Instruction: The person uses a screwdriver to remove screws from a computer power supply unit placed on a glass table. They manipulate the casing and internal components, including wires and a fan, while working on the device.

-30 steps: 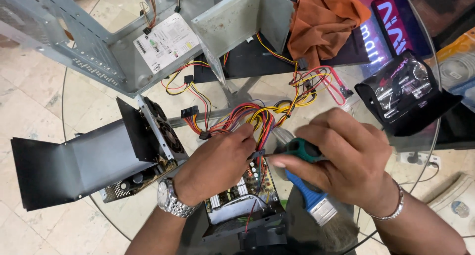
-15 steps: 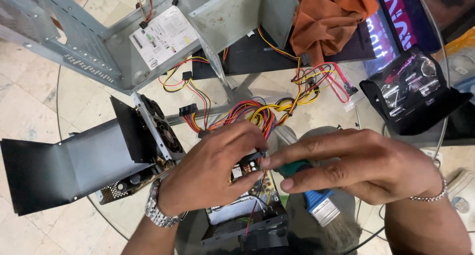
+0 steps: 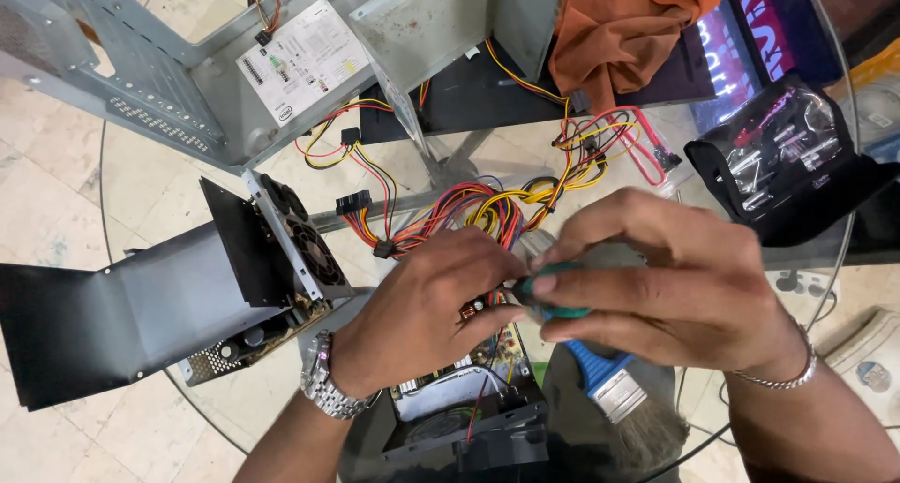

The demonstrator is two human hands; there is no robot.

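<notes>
My left hand [image 3: 427,309], with a metal watch on the wrist, rests on an opened power supply board [image 3: 469,380] and pinches a part near its top edge. My right hand [image 3: 675,281] is closed around a green-handled tool [image 3: 548,295], likely a screwdriver, whose tip is hidden between the two hands. A blue-handled paintbrush [image 3: 609,389] lies under my right palm. A bundle of red, yellow and black wires [image 3: 478,211] runs from the board toward the back.
A grey metal cover with a fan [image 3: 291,234] stands open at the left. An empty computer case [image 3: 187,80] lies at the back on the round glass table [image 3: 131,164]. An orange cloth [image 3: 628,28] and a black tool pouch [image 3: 778,159] sit at right.
My right hand has moved left and up so that it meets the left hand over the board. The left hand has stayed on the board. The view has come closer.
</notes>
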